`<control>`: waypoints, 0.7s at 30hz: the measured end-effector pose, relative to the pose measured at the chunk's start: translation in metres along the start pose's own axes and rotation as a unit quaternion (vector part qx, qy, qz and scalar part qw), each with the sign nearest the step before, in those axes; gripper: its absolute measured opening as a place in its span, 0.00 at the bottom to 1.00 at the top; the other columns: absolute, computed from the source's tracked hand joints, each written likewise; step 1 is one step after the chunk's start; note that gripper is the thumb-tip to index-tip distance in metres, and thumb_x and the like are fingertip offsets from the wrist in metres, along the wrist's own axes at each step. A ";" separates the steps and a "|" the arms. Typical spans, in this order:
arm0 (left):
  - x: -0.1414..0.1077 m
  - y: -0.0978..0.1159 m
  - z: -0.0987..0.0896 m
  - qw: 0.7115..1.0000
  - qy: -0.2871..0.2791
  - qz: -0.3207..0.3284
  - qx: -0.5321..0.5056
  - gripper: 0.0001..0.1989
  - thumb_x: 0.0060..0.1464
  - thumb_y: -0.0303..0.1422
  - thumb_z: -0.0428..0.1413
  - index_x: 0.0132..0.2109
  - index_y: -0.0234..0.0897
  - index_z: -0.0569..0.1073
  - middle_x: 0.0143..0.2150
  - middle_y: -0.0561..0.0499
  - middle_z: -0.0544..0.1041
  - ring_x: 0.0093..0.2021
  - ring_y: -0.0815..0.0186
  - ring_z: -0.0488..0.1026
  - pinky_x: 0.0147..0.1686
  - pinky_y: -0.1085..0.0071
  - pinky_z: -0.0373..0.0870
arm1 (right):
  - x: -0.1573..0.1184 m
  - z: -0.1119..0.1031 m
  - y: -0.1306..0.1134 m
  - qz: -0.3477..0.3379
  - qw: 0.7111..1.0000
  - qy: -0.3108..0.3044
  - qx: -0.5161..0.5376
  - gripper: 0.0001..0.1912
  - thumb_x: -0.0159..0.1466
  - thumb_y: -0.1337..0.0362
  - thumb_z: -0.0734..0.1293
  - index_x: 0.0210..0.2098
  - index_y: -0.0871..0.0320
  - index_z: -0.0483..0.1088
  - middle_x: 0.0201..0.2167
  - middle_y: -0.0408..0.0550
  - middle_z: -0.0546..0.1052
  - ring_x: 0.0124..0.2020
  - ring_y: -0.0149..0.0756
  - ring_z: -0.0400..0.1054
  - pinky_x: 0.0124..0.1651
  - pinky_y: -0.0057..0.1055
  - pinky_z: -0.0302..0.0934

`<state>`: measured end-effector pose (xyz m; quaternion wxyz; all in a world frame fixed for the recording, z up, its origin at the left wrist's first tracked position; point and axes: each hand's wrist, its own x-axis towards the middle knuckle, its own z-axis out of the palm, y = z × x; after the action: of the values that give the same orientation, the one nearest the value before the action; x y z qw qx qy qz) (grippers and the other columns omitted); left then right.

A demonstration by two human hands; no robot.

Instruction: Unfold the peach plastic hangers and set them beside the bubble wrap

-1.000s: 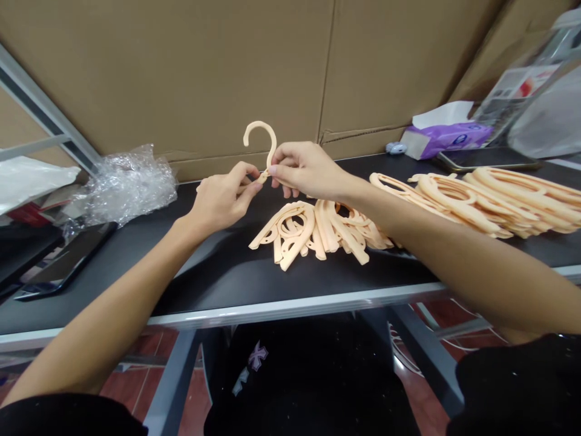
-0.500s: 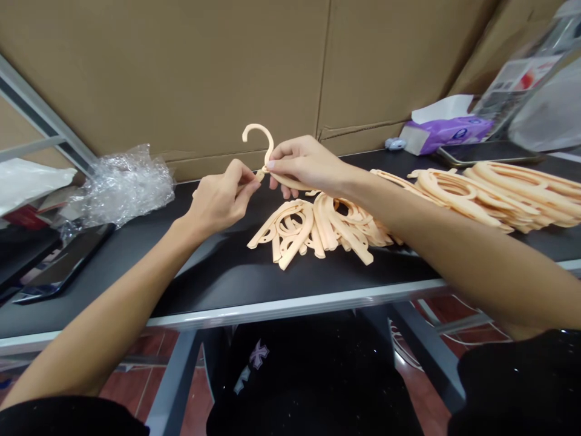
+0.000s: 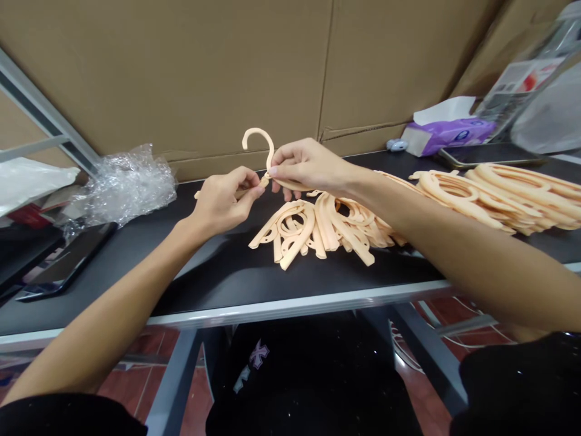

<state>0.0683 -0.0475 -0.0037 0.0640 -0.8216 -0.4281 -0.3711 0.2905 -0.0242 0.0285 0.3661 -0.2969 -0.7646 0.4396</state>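
Compared with half a second ago, your two hands and the hook between them have dipped very slightly, and your right thumb sits a touch lower at the base of the hook; the piles on the table lie as they did.

You hold a cream plastic hanger [image 3: 271,150] up in front of you, above the far part of a black table [image 3: 218,278] with a pale metal edge. Its hook stands upright, curling over to the left. Your left hand [image 3: 224,197] is closed in a pinch, thumb against bent fingers, on the hanger's left arm just beside the joint; a small tip of that arm pokes out behind the hand. Your right hand [image 3: 308,162] pinches the base of the hook between thumb and forefinger, the other fingers curled loosely beneath, and the right arm of the hanger runs under it.

Below your hands lies a loose pile of hanger parts [image 3: 298,243]. Farther right, partly behind your forearm, is a larger stack of hangers [image 3: 494,209]. Beyond that rest a phone [image 3: 490,155] and a purple tissue pack [image 3: 454,134]. Crumpled clear plastic [image 3: 129,184] sits at the left, and brown cardboard [image 3: 204,72] rises behind everything.
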 end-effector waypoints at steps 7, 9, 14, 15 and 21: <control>0.000 0.004 -0.002 0.998 0.024 0.014 0.052 0.07 0.61 0.39 0.60 0.39 0.41 0.78 0.30 0.51 0.82 0.26 0.64 0.75 0.29 0.69 0.65 | -0.002 -0.003 -0.006 -0.011 0.999 -0.009 -0.033 0.08 0.69 0.69 0.70 0.32 0.58 0.71 0.27 0.47 0.80 0.22 0.29 0.72 0.21 0.27 0.61; -0.001 0.004 -0.002 0.995 0.024 0.032 0.086 0.07 0.61 0.39 0.60 0.39 0.41 0.79 0.30 0.51 0.82 0.27 0.63 0.76 0.29 0.68 0.65 | -0.002 -0.001 -0.005 -0.022 0.999 -0.005 -0.048 0.08 0.69 0.69 0.69 0.32 0.57 0.71 0.27 0.47 0.80 0.22 0.30 0.72 0.21 0.27 0.62; -0.003 0.000 0.004 0.990 0.020 0.062 0.122 0.08 0.63 0.38 0.60 0.39 0.39 0.80 0.29 0.49 0.83 0.28 0.59 0.80 0.28 0.68 0.63 | 0.000 0.004 0.003 -0.036 0.994 0.007 -0.100 0.09 0.69 0.71 0.68 0.32 0.57 0.69 0.26 0.44 0.79 0.22 0.28 0.72 0.23 0.26 0.63; -0.003 -0.002 0.006 0.990 0.025 0.068 0.123 0.08 0.63 0.38 0.60 0.39 0.39 0.80 0.28 0.49 0.83 0.27 0.58 0.80 0.27 0.68 0.63 | 0.001 0.004 0.004 -0.033 0.994 0.002 -0.103 0.09 0.69 0.72 0.68 0.32 0.57 0.69 0.26 0.44 0.79 0.22 0.28 0.73 0.23 0.25 0.63; -0.004 -0.006 0.006 0.982 0.047 0.119 0.139 0.08 0.64 0.37 0.59 0.41 0.38 0.80 0.30 0.49 0.84 0.27 0.60 0.81 0.26 0.69 0.65 | 0.002 0.000 -0.002 0.004 0.998 -0.024 -0.059 0.10 0.69 0.76 0.67 0.32 0.59 0.70 0.27 0.44 0.78 0.20 0.27 0.71 0.20 0.24 0.63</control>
<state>0.0662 -0.0436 -0.0122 0.2413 -0.8314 -0.3706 -0.3364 0.2887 -0.0240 0.0309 0.3279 -0.3103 -0.7967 0.4019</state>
